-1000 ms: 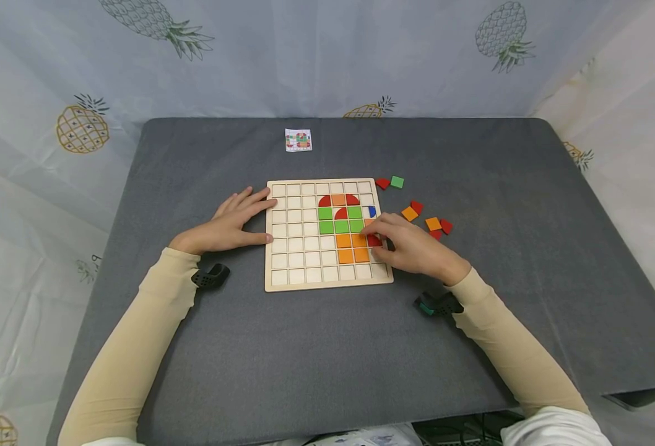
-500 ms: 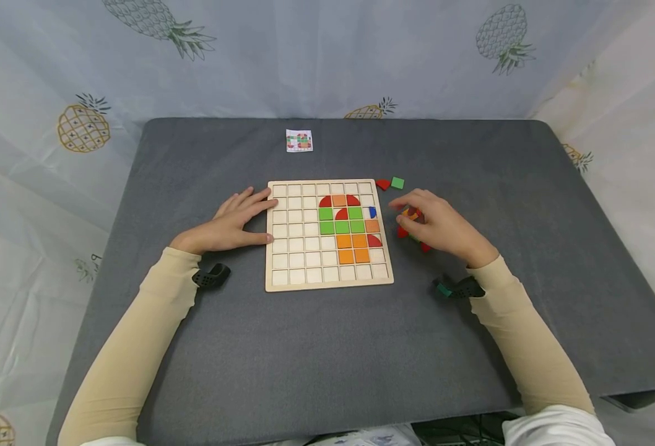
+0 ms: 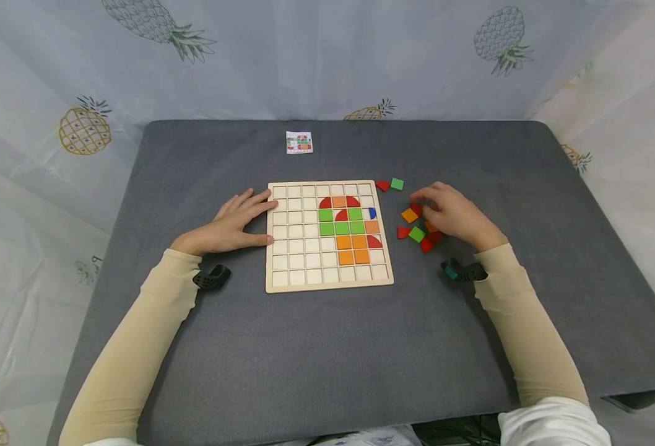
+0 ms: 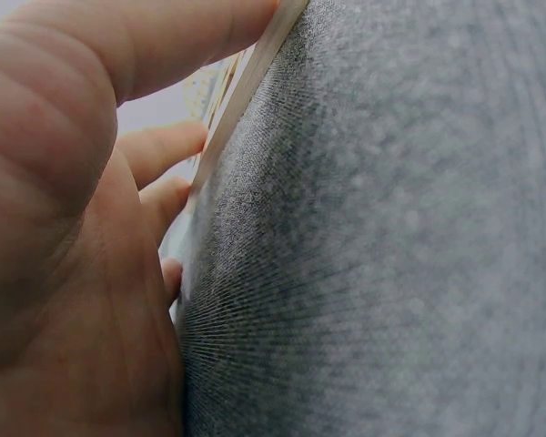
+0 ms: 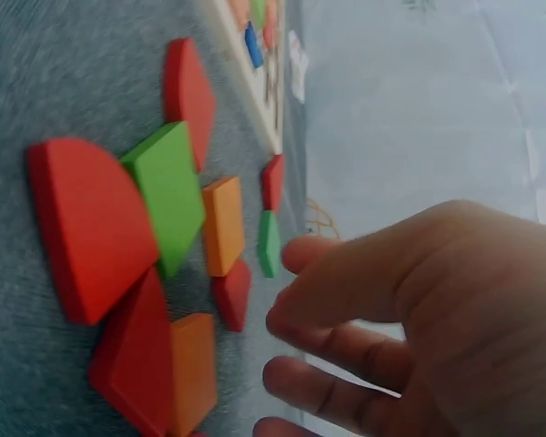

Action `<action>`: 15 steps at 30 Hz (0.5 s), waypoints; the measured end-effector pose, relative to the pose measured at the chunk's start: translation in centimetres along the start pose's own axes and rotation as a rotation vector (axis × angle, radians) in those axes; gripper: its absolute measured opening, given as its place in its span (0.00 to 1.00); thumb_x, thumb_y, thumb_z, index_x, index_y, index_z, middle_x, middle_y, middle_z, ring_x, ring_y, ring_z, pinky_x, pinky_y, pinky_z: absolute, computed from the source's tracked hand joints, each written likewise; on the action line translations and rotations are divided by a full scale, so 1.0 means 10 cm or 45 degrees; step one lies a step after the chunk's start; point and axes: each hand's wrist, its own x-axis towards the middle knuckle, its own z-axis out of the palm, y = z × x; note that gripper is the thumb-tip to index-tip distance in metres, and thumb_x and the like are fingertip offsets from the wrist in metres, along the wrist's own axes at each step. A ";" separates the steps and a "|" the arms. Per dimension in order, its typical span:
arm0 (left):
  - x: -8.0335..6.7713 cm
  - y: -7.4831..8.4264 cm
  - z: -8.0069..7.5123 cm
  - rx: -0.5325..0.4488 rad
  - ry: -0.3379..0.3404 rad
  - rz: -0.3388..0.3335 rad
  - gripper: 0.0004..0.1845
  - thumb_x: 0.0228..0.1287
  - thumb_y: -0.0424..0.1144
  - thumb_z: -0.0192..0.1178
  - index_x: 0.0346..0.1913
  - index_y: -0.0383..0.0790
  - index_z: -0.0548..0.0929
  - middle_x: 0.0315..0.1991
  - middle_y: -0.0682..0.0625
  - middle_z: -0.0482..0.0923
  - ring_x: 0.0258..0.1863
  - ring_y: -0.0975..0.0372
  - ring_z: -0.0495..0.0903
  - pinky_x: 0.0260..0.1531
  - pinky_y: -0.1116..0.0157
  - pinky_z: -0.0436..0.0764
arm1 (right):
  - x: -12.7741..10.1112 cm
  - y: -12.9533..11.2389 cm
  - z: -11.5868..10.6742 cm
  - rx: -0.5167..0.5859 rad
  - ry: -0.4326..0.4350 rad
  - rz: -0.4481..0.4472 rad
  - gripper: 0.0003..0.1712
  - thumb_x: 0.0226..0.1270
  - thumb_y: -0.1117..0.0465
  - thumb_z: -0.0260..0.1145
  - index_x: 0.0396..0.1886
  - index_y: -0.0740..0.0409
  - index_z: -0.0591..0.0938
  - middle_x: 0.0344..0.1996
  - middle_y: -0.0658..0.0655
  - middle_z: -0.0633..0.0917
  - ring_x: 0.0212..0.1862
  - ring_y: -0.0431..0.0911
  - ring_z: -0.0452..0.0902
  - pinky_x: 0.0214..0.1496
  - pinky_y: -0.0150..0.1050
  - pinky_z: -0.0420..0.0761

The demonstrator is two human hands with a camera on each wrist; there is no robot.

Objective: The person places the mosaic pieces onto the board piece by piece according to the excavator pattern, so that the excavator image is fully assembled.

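A wooden grid board (image 3: 327, 288) lies flat, with green, orange and red tiles and one blue piece set in its right half. My left hand (image 3: 228, 222) is spread along the board's left edge, thumb and fingertips resting on the rim (image 4: 241, 105). My right hand (image 3: 454, 214) is over the loose tiles right of the board, fingers bent loosely. No tile shows between its thumb and fingers in the right wrist view. Below them lie a red quarter-round (image 5: 96, 228), a green square (image 5: 168, 196) and an orange square (image 5: 223, 228). Part of the pile is hidden under the hand.
A small printed card (image 3: 299, 142) with a coloured grid pattern lies behind the board. A red piece (image 3: 382, 185) and a green square (image 3: 397, 184) sit near the board's top right corner. Grey cloth (image 3: 327, 353) covers the table.
My right hand has left the board's right side and moved right over the loose tiles, uncovering the red quarter-round and light orange square on the board. The left hand has stayed put.
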 end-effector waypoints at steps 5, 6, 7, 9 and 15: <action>0.01 0.00 0.01 0.005 -0.002 -0.001 0.44 0.70 0.54 0.63 0.82 0.53 0.52 0.85 0.52 0.37 0.83 0.50 0.27 0.79 0.44 0.29 | 0.03 0.04 0.04 -0.085 -0.053 -0.002 0.24 0.74 0.71 0.49 0.64 0.60 0.81 0.54 0.66 0.76 0.47 0.55 0.69 0.42 0.45 0.73; 0.01 0.00 0.01 0.007 -0.001 -0.002 0.44 0.70 0.54 0.63 0.82 0.53 0.52 0.85 0.52 0.36 0.83 0.50 0.27 0.79 0.44 0.29 | 0.03 0.04 0.05 -0.096 -0.057 -0.001 0.24 0.73 0.71 0.50 0.64 0.60 0.81 0.53 0.66 0.76 0.47 0.55 0.70 0.42 0.46 0.74; 0.02 0.01 0.01 0.008 -0.003 0.001 0.45 0.70 0.54 0.63 0.82 0.53 0.52 0.85 0.51 0.36 0.83 0.50 0.27 0.79 0.43 0.29 | 0.03 0.04 0.05 -0.108 -0.054 0.003 0.24 0.73 0.71 0.51 0.64 0.60 0.81 0.53 0.66 0.76 0.47 0.55 0.70 0.42 0.46 0.75; 0.02 0.01 0.00 0.005 -0.003 0.002 0.45 0.70 0.55 0.62 0.82 0.53 0.52 0.85 0.51 0.36 0.83 0.50 0.27 0.79 0.43 0.29 | 0.03 0.04 0.05 -0.121 -0.048 0.029 0.22 0.73 0.70 0.54 0.63 0.60 0.81 0.52 0.65 0.77 0.47 0.55 0.70 0.43 0.48 0.76; 0.02 0.00 0.00 0.002 -0.004 0.001 0.45 0.70 0.55 0.63 0.82 0.52 0.52 0.85 0.51 0.36 0.83 0.49 0.27 0.79 0.43 0.28 | 0.02 0.08 0.06 -0.105 -0.027 0.090 0.13 0.74 0.64 0.61 0.54 0.65 0.83 0.52 0.66 0.76 0.49 0.57 0.69 0.48 0.53 0.77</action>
